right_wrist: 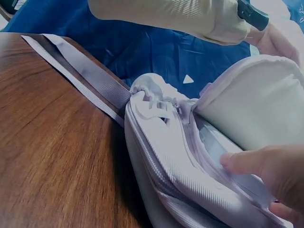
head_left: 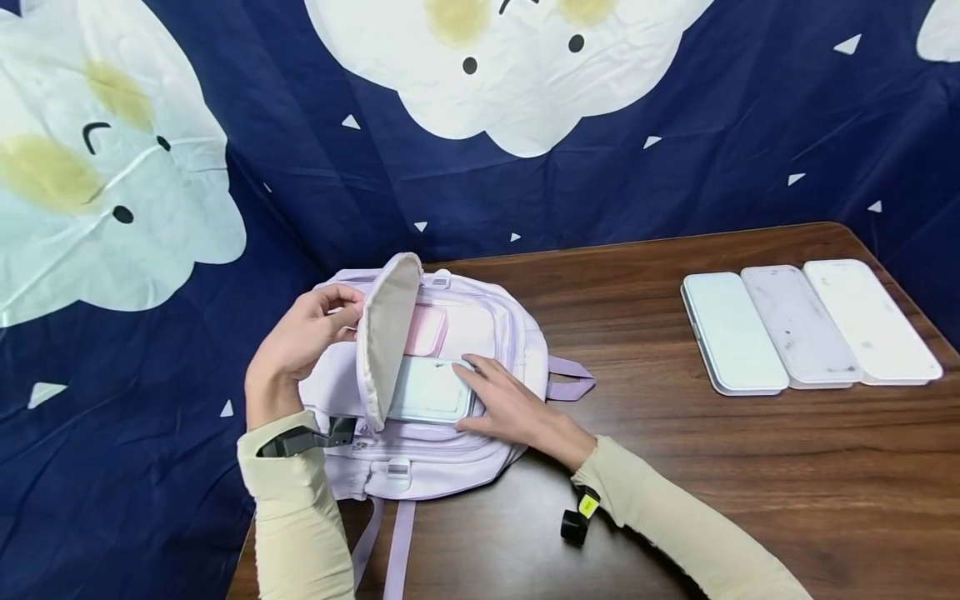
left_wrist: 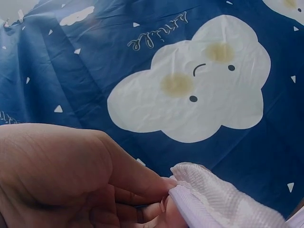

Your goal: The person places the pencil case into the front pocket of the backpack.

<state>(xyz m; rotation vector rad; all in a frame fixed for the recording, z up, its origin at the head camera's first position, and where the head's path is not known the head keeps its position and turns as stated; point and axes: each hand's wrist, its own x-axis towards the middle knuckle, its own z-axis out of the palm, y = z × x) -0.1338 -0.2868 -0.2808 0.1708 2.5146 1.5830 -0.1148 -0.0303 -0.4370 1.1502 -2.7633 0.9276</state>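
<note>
Fingers of the left hand (head_left: 303, 333) pinch the edge of the flap (head_left: 390, 333), holding it raised. Those of the right hand (head_left: 510, 404) lie spread apart and touch the right end of the blue case (head_left: 427, 387); its thumb is held away from them, near a corner. Both arms wear beige sleeves (head_left: 296, 542).

Straps (head_left: 400, 542) trail from the near side of the lilac bag (head_left: 450, 471), which lies on the counter (head_left: 637, 333). Blue case sits in the bag's open pocket, its left end hidden by the flap. Just beyond it is a pink case (head_left: 426, 329), also partly covered.

Well apart, toward the counter's far right, a pale case (head_left: 738, 333), grey case (head_left: 802, 325) and white case (head_left: 873, 321) lie side by side. Behind hangs a navy curtain (head_left: 285, 125) with smiling clouds (head_left: 525, 92).
</note>
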